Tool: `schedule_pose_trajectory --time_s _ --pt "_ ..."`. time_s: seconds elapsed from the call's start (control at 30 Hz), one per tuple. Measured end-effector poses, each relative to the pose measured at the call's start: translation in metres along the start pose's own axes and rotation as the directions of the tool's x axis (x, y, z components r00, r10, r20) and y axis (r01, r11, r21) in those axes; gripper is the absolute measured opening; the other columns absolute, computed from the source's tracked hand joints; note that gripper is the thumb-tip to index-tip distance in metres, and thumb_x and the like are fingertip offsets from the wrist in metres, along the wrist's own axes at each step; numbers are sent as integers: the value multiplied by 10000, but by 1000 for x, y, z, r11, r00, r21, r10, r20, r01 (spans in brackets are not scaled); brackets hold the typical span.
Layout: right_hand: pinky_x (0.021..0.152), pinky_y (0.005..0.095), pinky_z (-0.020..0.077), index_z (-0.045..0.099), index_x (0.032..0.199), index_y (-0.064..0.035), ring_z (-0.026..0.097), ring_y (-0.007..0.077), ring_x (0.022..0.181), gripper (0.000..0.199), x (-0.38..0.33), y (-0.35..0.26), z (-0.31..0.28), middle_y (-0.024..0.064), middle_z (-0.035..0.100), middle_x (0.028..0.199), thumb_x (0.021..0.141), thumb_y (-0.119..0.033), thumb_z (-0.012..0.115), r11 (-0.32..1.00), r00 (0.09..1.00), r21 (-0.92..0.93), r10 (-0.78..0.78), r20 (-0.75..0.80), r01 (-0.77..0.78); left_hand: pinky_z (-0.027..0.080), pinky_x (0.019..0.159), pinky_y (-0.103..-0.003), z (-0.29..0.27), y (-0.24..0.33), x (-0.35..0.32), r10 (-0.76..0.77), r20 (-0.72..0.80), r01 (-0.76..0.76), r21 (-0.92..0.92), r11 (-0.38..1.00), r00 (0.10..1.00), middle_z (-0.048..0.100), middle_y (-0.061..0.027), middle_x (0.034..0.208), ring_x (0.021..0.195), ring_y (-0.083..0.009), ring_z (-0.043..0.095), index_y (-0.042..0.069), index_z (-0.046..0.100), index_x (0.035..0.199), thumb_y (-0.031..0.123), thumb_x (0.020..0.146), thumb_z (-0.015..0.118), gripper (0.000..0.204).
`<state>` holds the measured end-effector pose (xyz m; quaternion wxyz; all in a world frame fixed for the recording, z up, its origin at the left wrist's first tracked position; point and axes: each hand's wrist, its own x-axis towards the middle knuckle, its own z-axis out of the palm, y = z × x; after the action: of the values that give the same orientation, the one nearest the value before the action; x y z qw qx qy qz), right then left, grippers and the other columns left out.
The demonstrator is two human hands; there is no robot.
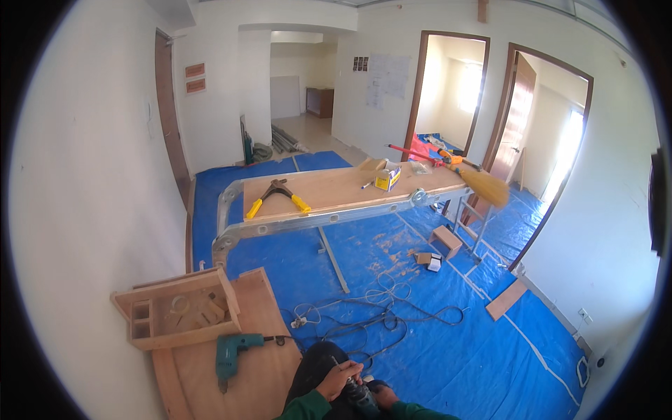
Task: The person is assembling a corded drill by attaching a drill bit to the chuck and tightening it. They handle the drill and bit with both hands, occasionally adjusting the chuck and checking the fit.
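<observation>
Both of my hands are at the bottom edge over my lap, in green sleeves. My left hand [339, 379] is curled on top of a dark tool [361, 396], and a thin dark piece sticks up by its fingers. My right hand [384, 399] grips the same tool from the right, and only part of this hand shows. A teal electric drill [231, 350] lies on a curved wooden board [266, 315] just left of my hands, untouched, with its cord running right.
An open wooden box [178, 315] sits on the board at the left. Tangled cables [371, 315] cross the blue tarp [455, 350]. Farther off, a plank on a ladder frame [336, 189] carries yellow-handled bolt cutters [277, 195], a yellow box [387, 179] and a broom [483, 183]. A small stool [446, 240] stands nearby.
</observation>
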<state>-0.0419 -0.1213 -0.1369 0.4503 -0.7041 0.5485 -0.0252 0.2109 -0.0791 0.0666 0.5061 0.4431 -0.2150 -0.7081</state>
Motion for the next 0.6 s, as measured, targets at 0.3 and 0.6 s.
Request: schedule_pose_trajectory --time_s 0.3,0.6 --pt "1004 498 580 765 1230 23 744 427 1182 596 -24 -45 -18 288 777 1210 961 -508 753 996 999 72 -45 -1 44 518 898 -357 -11 -7 3 27 -4 -27 22 999 1000 601 -26 869 880 -191 664 65 668 996 267 1095 690 226" --pt "1036 503 566 767 1247 6 730 443 1195 521 -29 -41 -17 288 769 1226 978 -438 730 999 999 38 -15 -28 16 524 880 -345 -2 -5 5 4 29 -5 40 999 1000 608 -16 854 870 -173 669 69 679 1014 251 1087 699 198"
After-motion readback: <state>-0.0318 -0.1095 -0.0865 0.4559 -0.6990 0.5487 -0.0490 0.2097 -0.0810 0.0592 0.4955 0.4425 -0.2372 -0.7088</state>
